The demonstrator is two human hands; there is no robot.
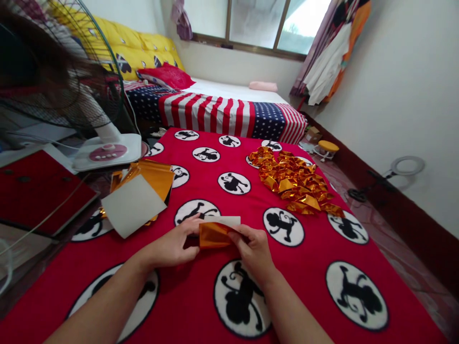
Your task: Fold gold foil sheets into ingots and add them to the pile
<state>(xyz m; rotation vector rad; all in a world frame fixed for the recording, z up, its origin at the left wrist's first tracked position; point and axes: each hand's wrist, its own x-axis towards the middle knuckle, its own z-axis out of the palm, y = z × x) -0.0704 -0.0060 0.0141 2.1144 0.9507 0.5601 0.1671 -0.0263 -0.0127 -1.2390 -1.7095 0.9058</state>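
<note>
Our left hand [171, 241] and our right hand [254, 251] are both closed on a small piece of shiny gold paper [213, 235], one hand at each end. A white paper strip [223, 220] shows along its top edge. The long side of the gold piece goes straight across from one hand to the other. It sits between our hands, and neither hand looks much nearer to it. We hold it up a little, just above the red blanket [315, 291], which has black monkeys in white circles.

To the left of our hands is a stack of gold sheets [152, 179] with a white square sheet [132, 205] lying on it. To the right is a big heap of folded gold pieces [296, 181]. Both are on the blanket.

Past the blanket is a bed with a stars-and-stripes cover [222, 114]. A fan [107, 153] stands at the left, near a red board [39, 191]. A window [254, 24] is far ahead, with a curtain [330, 52] beside it. On the floor at the right are a yellow stool [328, 147] and a ring lamp [407, 166].
</note>
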